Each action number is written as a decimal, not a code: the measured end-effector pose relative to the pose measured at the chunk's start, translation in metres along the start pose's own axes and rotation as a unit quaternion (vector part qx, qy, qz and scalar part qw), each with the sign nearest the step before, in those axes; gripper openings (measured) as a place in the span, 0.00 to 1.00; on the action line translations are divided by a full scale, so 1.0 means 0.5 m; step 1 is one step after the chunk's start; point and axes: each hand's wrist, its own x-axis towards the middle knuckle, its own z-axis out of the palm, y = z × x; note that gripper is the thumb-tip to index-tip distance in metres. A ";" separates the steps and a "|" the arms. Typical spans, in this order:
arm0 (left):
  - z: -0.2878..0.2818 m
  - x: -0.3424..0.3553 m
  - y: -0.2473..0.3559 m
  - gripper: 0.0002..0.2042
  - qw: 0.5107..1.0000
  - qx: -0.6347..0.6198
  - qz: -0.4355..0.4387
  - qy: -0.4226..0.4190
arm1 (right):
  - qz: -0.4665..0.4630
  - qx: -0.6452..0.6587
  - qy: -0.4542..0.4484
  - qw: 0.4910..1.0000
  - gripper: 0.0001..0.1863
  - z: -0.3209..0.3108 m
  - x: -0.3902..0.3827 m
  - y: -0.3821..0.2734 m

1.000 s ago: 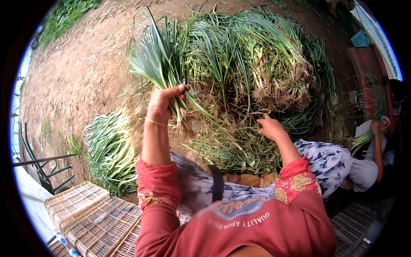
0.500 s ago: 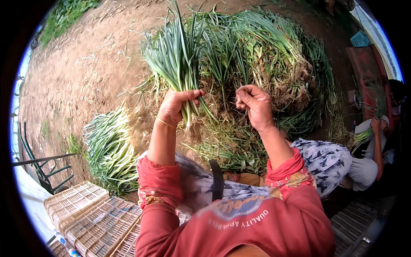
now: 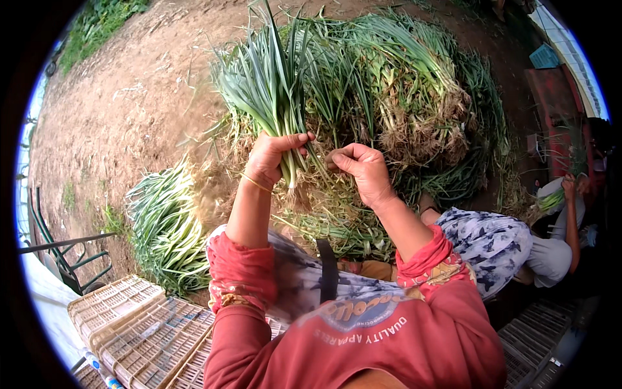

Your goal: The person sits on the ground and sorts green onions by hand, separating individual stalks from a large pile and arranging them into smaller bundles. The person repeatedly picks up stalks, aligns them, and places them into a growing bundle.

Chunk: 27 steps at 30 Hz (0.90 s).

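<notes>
My left hand is closed around a bunch of green onions, gripping the pale stems just above the roots. The long leaves fan upward, and the root ends hang below my fist. Beside the bunch, my right hand is closed with thumb and fingertips pressed together. A loose outer stalk runs down from the bunch close to those fingertips. Whatever lies in that pinch is hidden. A large heap of untrimmed green onions with brown roots lies on the ground beyond my hands.
Cleaner green onions lie piled at left on bare soil. Woven crates stand at lower left, near a dark metal frame. Stripped leaves litter the ground before my knees. At right, another person's hand holds green onions; a blue basket sits far right.
My right hand has moved left and slightly down, up close to the bunch. My left hand keeps its grip on the green onions, almost in the same place.
</notes>
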 end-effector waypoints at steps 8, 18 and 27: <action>-0.013 0.013 0.006 0.09 0.999 -0.034 -0.005 0.030 | -0.105 0.255 0.005 0.961 0.10 -0.245 -0.032 -0.088; 0.021 0.016 -0.032 0.07 0.999 -0.010 -0.035 0.039 | 0.155 -0.049 -0.067 0.984 0.07 -0.049 -0.081 0.077; 0.019 -0.023 -0.112 0.10 0.987 -0.038 -0.143 0.058 | 0.064 -0.149 -0.082 0.983 0.11 -0.034 -0.067 0.122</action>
